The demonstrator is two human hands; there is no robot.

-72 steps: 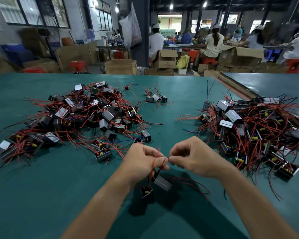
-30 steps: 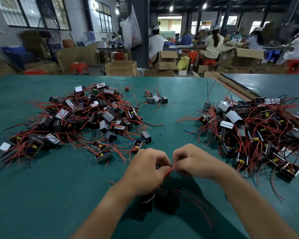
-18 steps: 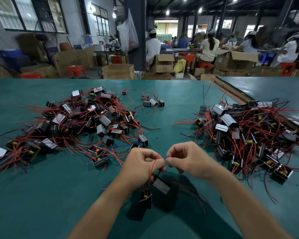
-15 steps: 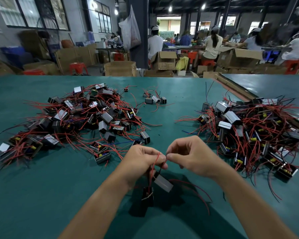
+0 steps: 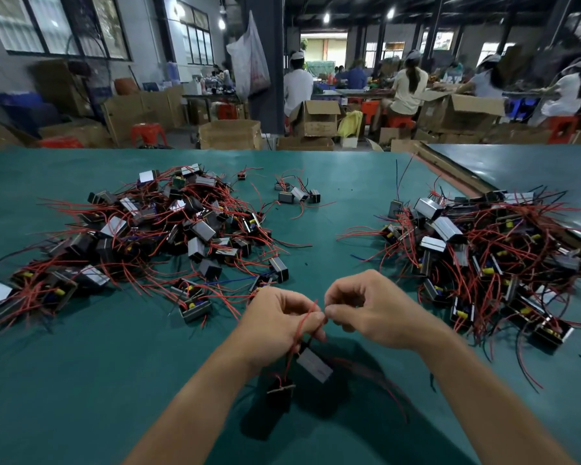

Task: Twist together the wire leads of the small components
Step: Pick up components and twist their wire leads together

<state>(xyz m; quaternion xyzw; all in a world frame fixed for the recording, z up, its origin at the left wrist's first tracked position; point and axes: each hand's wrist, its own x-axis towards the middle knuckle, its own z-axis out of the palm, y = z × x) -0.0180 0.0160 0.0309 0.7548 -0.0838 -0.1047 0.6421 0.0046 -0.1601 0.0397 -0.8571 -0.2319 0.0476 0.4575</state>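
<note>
head camera: the left hand (image 5: 275, 325) and the right hand (image 5: 373, 313) meet over the near middle of the green table (image 5: 81, 380), knuckles up, fingertips almost touching. the left hand's fingers are curled round a bunch of red wire leads (image 5: 304, 318), which run up across its forefinger to where the hands meet. the right hand pinches the top of those leads between thumb and forefinger.

two small components hang from the leads under the left hand: a grey-faced component (image 5: 314, 364), tilted, and a darker component (image 5: 280, 389) lower and to its left. whether either touches the table i cannot tell.

well to the left lies a left pile (image 5: 155, 236) of the same black and grey parts tangled in red wire, and well to the right a right pile (image 5: 483, 256). a small cluster (image 5: 297, 194) of a few parts sits farther back between the two piles.

beyond the table's far edge stand cardboard boxes (image 5: 316, 119) and red stools (image 5: 148, 132). seated workers (image 5: 408, 85) face benches, and a white bag (image 5: 249, 62) hangs by a dark pillar.
</note>
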